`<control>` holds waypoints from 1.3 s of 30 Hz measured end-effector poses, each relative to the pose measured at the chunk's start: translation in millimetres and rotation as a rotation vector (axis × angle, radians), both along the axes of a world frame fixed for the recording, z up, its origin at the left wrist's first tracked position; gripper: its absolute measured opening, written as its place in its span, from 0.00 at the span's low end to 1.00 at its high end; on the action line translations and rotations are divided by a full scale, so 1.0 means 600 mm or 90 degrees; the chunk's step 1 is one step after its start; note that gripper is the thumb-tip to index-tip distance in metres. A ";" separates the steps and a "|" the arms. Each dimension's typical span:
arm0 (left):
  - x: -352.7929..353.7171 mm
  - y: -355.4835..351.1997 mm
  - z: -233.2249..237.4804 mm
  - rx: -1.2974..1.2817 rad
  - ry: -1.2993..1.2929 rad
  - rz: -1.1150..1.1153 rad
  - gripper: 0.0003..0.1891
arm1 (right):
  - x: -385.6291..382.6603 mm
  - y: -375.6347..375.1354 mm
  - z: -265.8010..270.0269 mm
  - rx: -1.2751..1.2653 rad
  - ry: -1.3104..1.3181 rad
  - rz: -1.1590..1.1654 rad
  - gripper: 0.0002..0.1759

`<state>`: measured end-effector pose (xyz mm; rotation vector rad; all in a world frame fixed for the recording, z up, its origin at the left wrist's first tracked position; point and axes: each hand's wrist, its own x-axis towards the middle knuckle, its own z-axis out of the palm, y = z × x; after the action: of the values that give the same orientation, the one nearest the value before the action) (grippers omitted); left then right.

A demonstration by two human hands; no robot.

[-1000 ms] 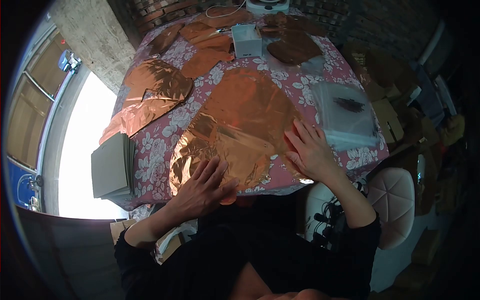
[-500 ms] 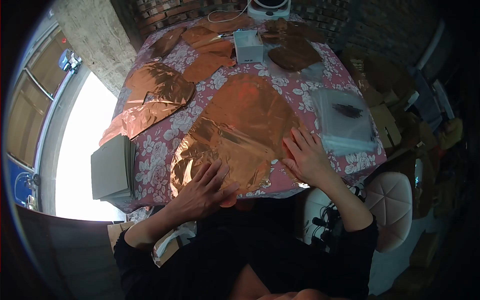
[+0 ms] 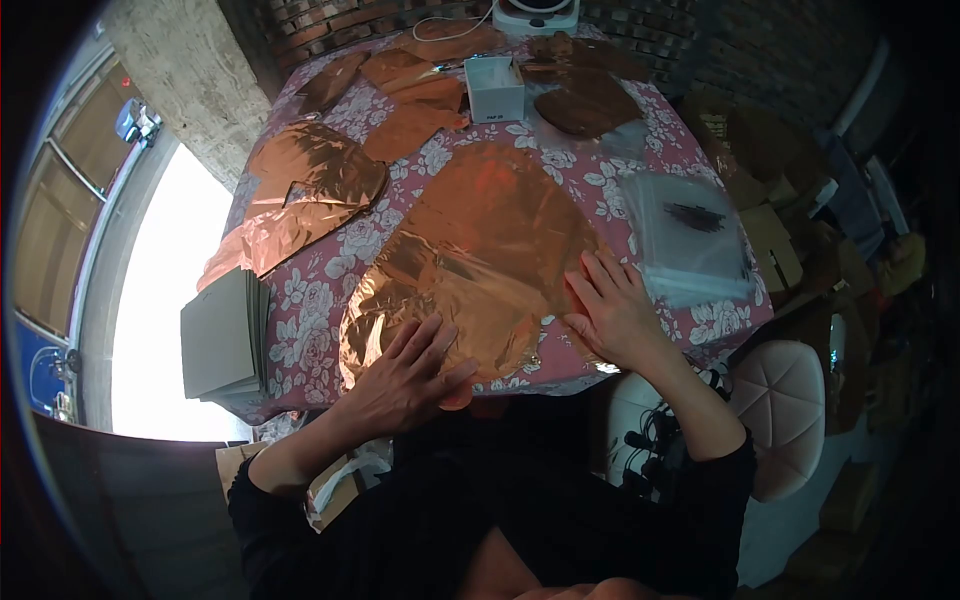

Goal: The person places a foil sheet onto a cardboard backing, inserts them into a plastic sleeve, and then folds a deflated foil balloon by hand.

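A large copper-coloured foil balloon [image 3: 480, 230], flat and wrinkled, lies on the flowered tablecloth [image 3: 310, 335] in front of me. My left hand [image 3: 408, 368] rests on its lower left part with the fingers stretched out. On its right edge lies my right hand [image 3: 612, 305], palm down, fingers extended and slightly apart. Both hands press on the foil without gripping it. The shiny lower left part of the foil is creased, and some of its near edge is hidden under my left hand.
More flat foil balloons [image 3: 315, 190] lie at the left and back. A white box [image 3: 495, 90] stands at the back middle. Clear plastic bags [image 3: 690, 240] are stacked at the right, grey-green cardboard sheets [image 3: 222, 335] at the near left corner. A padded chair [image 3: 780, 415] stands at the right.
Both hands keep almost the same place on the foil. The view has shifted very slightly, and the far part of the foil appears a little higher.
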<state>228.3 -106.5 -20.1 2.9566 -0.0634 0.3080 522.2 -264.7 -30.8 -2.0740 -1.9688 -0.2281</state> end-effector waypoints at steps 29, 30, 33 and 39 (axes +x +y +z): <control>0.062 0.044 0.132 0.051 0.032 0.038 0.28 | 0.140 0.095 0.040 0.143 -0.017 0.013 0.07; 0.067 0.046 0.135 0.065 0.002 0.025 0.27 | 0.159 0.115 0.042 0.168 -0.027 0.000 0.05; 0.072 0.050 0.140 0.086 0.001 0.042 0.26 | 0.227 0.178 0.038 0.195 -0.074 -0.043 0.04; 0.039 0.064 0.136 0.043 -0.006 0.129 0.23 | 0.319 0.268 0.042 0.157 -0.096 -0.106 0.08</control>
<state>251.5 -68.2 61.3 3.0339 0.2298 0.3529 713.7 -103.7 -5.8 -2.1089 -1.7428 -0.6440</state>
